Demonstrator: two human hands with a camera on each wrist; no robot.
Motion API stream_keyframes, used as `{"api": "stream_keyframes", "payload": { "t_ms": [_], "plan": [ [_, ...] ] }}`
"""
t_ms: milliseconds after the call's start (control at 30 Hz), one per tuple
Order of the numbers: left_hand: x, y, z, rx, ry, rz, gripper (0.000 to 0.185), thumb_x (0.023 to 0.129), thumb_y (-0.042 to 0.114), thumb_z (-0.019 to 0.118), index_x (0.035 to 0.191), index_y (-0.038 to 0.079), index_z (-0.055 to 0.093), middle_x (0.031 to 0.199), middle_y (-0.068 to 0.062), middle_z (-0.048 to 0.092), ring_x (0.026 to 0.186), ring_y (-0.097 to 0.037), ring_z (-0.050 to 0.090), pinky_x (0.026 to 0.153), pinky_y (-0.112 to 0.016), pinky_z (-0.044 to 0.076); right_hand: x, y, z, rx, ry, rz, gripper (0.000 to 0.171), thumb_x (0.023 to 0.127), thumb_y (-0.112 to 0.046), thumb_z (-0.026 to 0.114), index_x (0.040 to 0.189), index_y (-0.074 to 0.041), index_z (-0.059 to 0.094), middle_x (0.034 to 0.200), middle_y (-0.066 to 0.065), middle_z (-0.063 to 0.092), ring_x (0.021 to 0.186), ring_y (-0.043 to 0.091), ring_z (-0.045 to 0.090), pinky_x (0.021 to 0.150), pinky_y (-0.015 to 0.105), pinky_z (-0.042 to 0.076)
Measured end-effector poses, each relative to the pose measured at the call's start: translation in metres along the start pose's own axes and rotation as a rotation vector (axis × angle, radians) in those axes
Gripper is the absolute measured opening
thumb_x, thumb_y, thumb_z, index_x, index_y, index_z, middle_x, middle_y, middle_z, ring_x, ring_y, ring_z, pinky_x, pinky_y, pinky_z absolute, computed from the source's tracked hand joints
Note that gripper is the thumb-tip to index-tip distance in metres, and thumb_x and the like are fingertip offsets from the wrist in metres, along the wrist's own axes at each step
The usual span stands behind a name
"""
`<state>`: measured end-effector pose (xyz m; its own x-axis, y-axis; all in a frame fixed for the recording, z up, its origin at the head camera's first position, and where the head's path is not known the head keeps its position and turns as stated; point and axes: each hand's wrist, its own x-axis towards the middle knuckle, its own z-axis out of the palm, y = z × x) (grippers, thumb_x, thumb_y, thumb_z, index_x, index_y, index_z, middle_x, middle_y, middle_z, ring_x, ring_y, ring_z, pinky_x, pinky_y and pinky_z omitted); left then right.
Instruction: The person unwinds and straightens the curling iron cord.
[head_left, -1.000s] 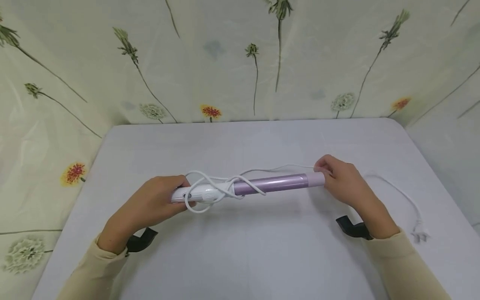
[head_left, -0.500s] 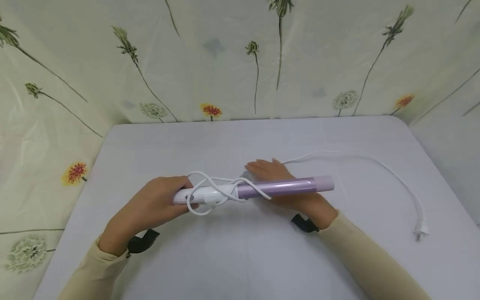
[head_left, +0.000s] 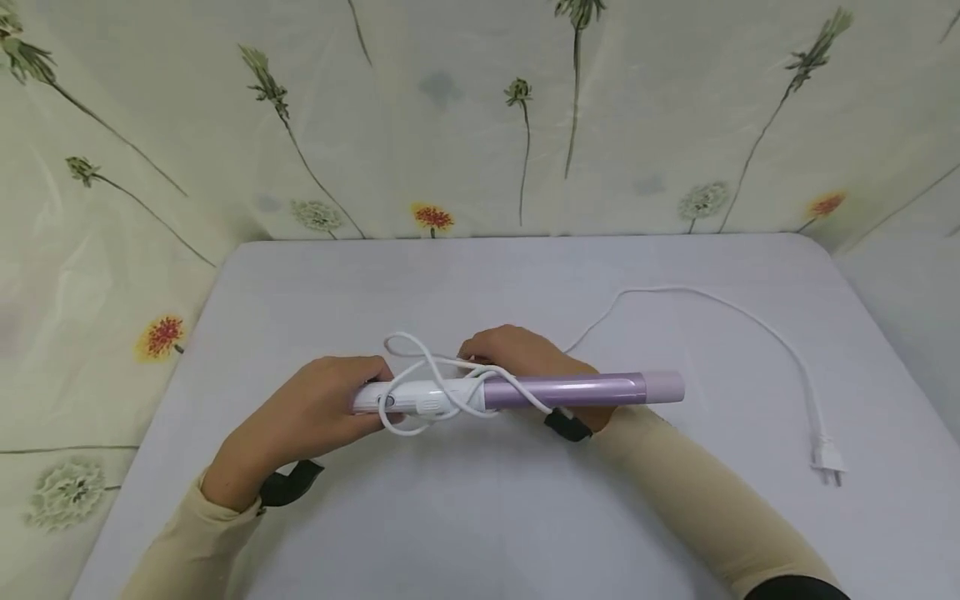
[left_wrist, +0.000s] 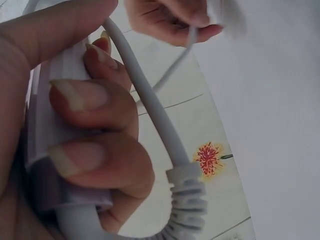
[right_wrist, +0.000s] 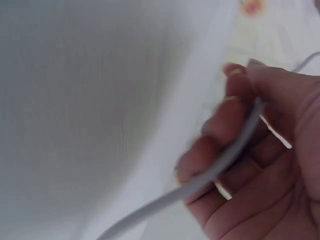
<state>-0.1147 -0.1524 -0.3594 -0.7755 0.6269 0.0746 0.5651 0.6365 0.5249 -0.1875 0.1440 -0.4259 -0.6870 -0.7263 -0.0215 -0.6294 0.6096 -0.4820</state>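
My left hand (head_left: 300, 417) grips the curling iron (head_left: 517, 393) by its white handle, level above the table (head_left: 480, 517), long axis left to right, lilac barrel pointing right. My right hand (head_left: 517, 354), now behind the barrel nearer the handle, pinches the cord (head_left: 720, 308); its plug (head_left: 825, 460) has slid closer.

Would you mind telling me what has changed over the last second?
The right hand left the purple tip of the curling iron, passed behind the barrel toward the handle and now grips the white cord. The plug slid nearer. The left hand still grips the handle.
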Motion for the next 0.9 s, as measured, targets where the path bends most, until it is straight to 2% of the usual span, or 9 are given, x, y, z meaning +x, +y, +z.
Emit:
{"api": "stream_keyframes", "payload": {
  "t_ms": [67,200,300,367,433,500,700,800,900],
  "plan": [
    [0.000,0.000,0.001,-0.003,-0.007,0.005,0.027,0.084,0.020,0.088,0.101,0.020,0.067,0.084,0.017,0.061,0.071,-0.007,0.054,0.066,-0.030,0.048,-0.006,0.006,-0.013,0.182,0.057,0.037,0.009,0.103,-0.024,0.068,0.106,-0.020,0.076,0.090,-0.010,0.068,0.081,0.011,0.060,0.075,0.032,0.051],
    [-0.001,0.000,0.003,-0.015,-0.025,0.008,0.026,0.084,0.019,0.088,0.099,0.021,0.068,0.084,0.018,0.061,0.070,-0.006,0.054,0.065,-0.029,0.048,-0.023,0.018,-0.039,0.385,0.182,0.053,0.017,0.105,-0.027,0.065,0.111,-0.017,0.078,0.086,-0.004,0.069,0.074,0.014,0.055,0.067,0.031,0.047],
    [-0.001,0.000,0.005,-0.022,-0.035,0.013,0.024,0.084,0.018,0.087,0.098,0.020,0.068,0.085,0.018,0.063,0.070,-0.006,0.054,0.065,-0.028,0.049,-0.037,0.023,-0.058,0.492,0.231,0.042,0.026,0.109,-0.028,0.059,0.093,-0.013,0.073,0.085,-0.001,0.067,0.072,0.018,0.053,0.064,0.031,0.042],
    [-0.001,0.000,0.006,-0.021,-0.039,0.016,0.024,0.084,0.017,0.087,0.098,0.020,0.068,0.086,0.017,0.063,0.070,-0.006,0.054,0.065,-0.028,0.049,-0.048,0.027,-0.070,0.555,0.247,0.016,0.034,0.111,-0.024,0.054,0.081,-0.010,0.063,0.078,0.002,0.062,0.081,0.019,0.062,0.069,0.032,0.042],
    [-0.001,0.000,0.007,-0.021,-0.043,0.014,0.023,0.084,0.016,0.086,0.098,0.019,0.068,0.087,0.017,0.064,0.071,-0.006,0.054,0.065,-0.028,0.049,-0.060,0.030,-0.080,0.587,0.264,-0.002,0.039,0.112,-0.021,0.050,0.074,-0.011,0.052,0.070,0.005,0.052,0.089,0.021,0.067,0.071,0.032,0.041],
    [-0.001,-0.001,0.007,-0.017,-0.045,0.013,0.023,0.084,0.016,0.086,0.098,0.019,0.069,0.087,0.017,0.064,0.071,-0.006,0.054,0.066,-0.029,0.049,-0.074,0.032,-0.089,0.605,0.287,-0.012,0.038,0.112,-0.018,0.050,0.075,-0.011,0.054,0.067,0.007,0.042,0.093,0.021,0.067,0.072,0.033,0.042],
    [0.001,-0.002,0.008,-0.007,-0.036,0.025,0.021,0.085,0.017,0.086,0.098,0.018,0.070,0.087,0.017,0.065,0.072,-0.005,0.056,0.067,-0.029,0.050,-0.109,0.038,-0.101,0.584,0.345,-0.012,0.028,0.108,-0.006,0.053,0.086,-0.012,0.069,0.070,0.006,0.045,0.079,0.020,0.058,0.066,0.033,0.044],
    [0.003,-0.003,0.008,-0.018,-0.025,0.029,0.018,0.086,0.016,0.085,0.096,0.018,0.070,0.085,0.017,0.065,0.070,-0.005,0.055,0.066,-0.029,0.050,-0.121,0.040,-0.101,0.559,0.352,-0.028,0.025,0.105,0.000,0.055,0.094,-0.013,0.074,0.071,0.004,0.047,0.077,0.019,0.054,0.064,0.033,0.044],
    [0.004,-0.004,0.007,-0.023,-0.020,0.023,0.017,0.087,0.015,0.084,0.095,0.018,0.069,0.083,0.017,0.063,0.069,-0.005,0.055,0.065,-0.029,0.049,-0.128,0.041,-0.102,0.568,0.358,-0.060,0.025,0.102,0.005,0.056,0.093,-0.011,0.072,0.071,0.004,0.047,0.081,0.020,0.058,0.065,0.032,0.046]
  ]
}}
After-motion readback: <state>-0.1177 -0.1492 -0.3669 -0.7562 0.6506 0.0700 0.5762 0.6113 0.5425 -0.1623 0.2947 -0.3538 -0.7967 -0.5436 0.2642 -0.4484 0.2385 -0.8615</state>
